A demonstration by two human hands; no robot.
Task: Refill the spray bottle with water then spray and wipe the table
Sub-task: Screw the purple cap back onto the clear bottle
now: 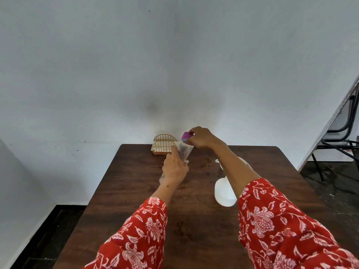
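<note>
My left hand (174,169) grips the body of a clear plastic water bottle (184,151), which is lifted above the dark wooden table (136,191) and tilted away from me. My right hand (202,137) pinches the bottle's purple cap (186,135) at its top. A white spray bottle (224,191) stands on the table to the right, partly hidden behind my right forearm; its white trigger head (218,161) shows just left of the arm.
A gold wire napkin holder (164,145) stands at the table's far edge by the white wall. A dark metal chair (338,140) and a slanted board are at the right. Dark floor shows on both sides of the table.
</note>
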